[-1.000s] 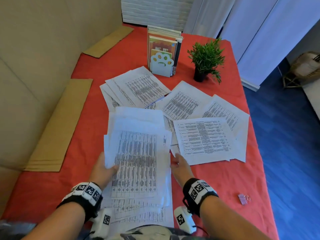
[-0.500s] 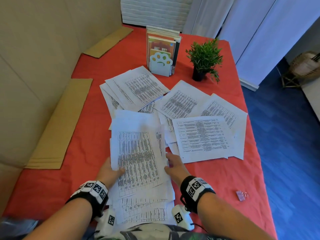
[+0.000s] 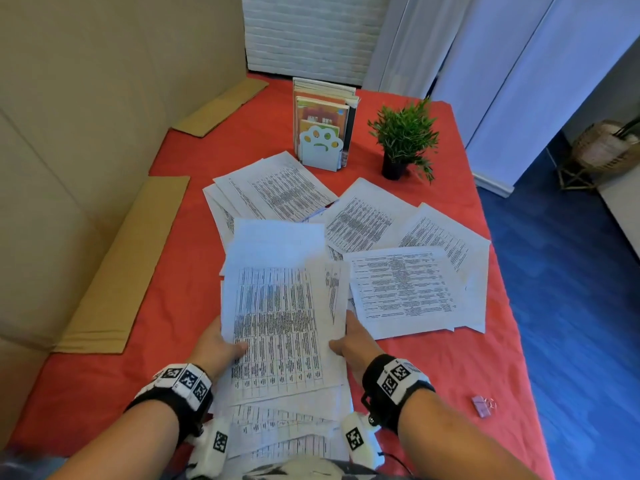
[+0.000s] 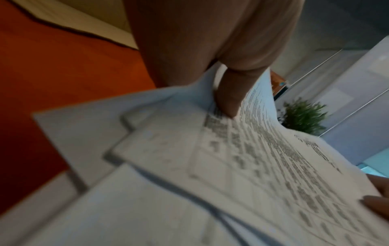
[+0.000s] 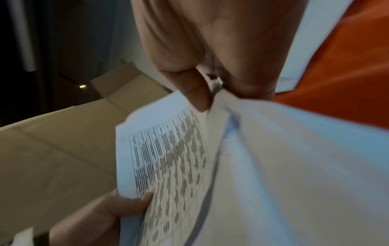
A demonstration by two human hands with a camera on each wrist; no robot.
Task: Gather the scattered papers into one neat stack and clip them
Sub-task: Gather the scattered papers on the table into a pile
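Note:
A loose bundle of printed papers [image 3: 277, 306] is held up over the red tablecloth [image 3: 104, 375] near the front edge. My left hand [image 3: 216, 344] grips its left edge, thumb on top [image 4: 227, 96]. My right hand [image 3: 353, 341] pinches the right edge, thumb on the top sheet [image 5: 197, 94]. More sheets [image 3: 287, 431] lie fanned under the bundle toward me. Several scattered sheets [image 3: 398, 285] lie on the table to the right and behind [image 3: 277, 188]. A small pink binder clip [image 3: 481, 406] lies at the right front of the table.
A paw-shaped book stand with books [image 3: 323, 133] and a potted plant [image 3: 403, 140] stand at the back. Flat cardboard pieces [image 3: 117, 271] lie along the left wall. The table's right edge [image 3: 512, 306] drops to blue floor.
The bundle between my hands has been drawn slightly toward me and squared a little. Both hands have shifted along its lower side edges; the scattered sheets have not moved.

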